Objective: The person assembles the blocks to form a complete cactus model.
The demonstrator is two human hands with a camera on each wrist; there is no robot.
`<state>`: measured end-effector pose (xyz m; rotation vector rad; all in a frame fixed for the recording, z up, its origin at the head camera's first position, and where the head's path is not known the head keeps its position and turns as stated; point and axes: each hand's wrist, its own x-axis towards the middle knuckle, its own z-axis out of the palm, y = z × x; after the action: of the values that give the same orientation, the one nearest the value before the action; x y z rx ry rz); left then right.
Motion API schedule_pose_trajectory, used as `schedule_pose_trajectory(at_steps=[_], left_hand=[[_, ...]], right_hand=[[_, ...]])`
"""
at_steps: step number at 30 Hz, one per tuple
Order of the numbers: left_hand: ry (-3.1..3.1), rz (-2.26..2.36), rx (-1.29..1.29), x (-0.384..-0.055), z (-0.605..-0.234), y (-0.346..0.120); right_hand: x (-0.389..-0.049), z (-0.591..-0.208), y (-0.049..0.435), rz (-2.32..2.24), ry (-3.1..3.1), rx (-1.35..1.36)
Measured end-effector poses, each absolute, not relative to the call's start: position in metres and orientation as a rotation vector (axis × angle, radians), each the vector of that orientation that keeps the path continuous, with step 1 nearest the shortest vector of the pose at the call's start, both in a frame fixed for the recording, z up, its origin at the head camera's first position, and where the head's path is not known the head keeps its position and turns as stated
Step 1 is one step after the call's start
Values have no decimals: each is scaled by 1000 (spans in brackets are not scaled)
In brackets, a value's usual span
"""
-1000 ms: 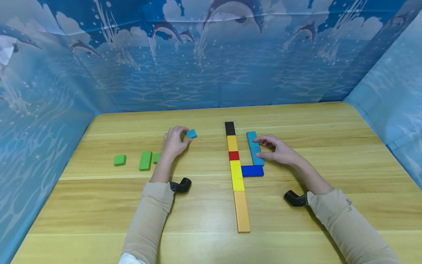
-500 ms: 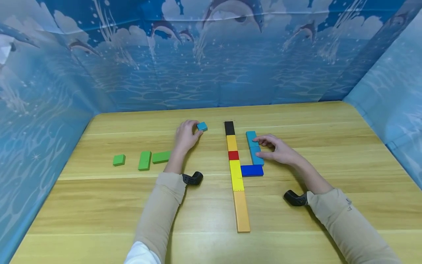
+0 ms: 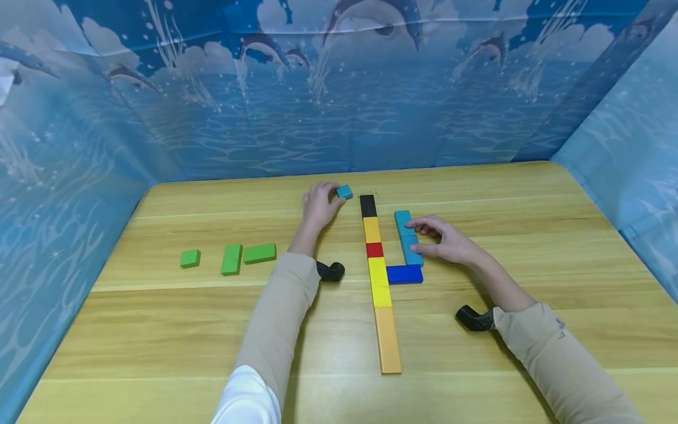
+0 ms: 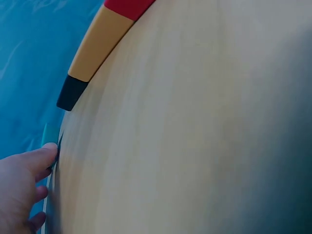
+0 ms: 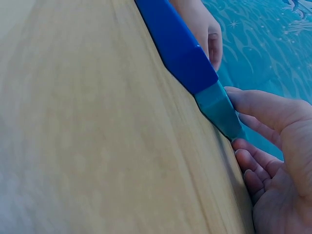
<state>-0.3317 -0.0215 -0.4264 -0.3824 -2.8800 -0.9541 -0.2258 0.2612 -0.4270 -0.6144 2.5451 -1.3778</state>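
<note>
My left hand (image 3: 319,206) pinches a small light blue block (image 3: 344,191) between thumb and fingers, just left of the black block (image 3: 368,206) that tops a long row. In the left wrist view the thumb lies against this block (image 4: 50,134). My right hand (image 3: 442,238) rests at the right side of two light blue blocks (image 3: 404,222) laid end to end, its thumb at the nearer one and its fingers at the farther one. Their near end meets a dark blue block (image 3: 405,274), which juts right from the row.
Below the black block the row continues with an orange block (image 3: 372,230), a red block (image 3: 374,250), yellow (image 3: 379,282) and a long light orange block (image 3: 388,341). Three green blocks (image 3: 231,259) lie at the left. A sea-print cloth (image 3: 339,118) stands behind the table (image 3: 159,353).
My left hand has moved right and farther back with the small light blue block, uncovering the rightmost green block. My right hand has stayed in place.
</note>
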Motion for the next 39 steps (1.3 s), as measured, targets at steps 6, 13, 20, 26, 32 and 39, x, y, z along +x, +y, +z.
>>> schedule_pose_trajectory(at_steps=[6,13,20,26,32,39], left_hand=[[-2901,-925,-402,-336,-426,-14],[-2929,-895,-411,-340,-425,-7],[-2875,-1033,-483,-338,-429,-9],[-2881,-1084,-550,-332,-427,-8],[-3033,-893,-594,-327,-421,3],[-3054,-875,-616,-328,-423,9]], right_hand=[[-225,-425,260,-1379,2542,-615],[-225,-424,258,-1336,2571,-594],[-214,-404,248,-1326,2573,-583],[-212,-398,246,-1322,2568,-572],[-225,-424,258,-1332,2576,-591],[-228,-428,260,-1339,2574,-601]])
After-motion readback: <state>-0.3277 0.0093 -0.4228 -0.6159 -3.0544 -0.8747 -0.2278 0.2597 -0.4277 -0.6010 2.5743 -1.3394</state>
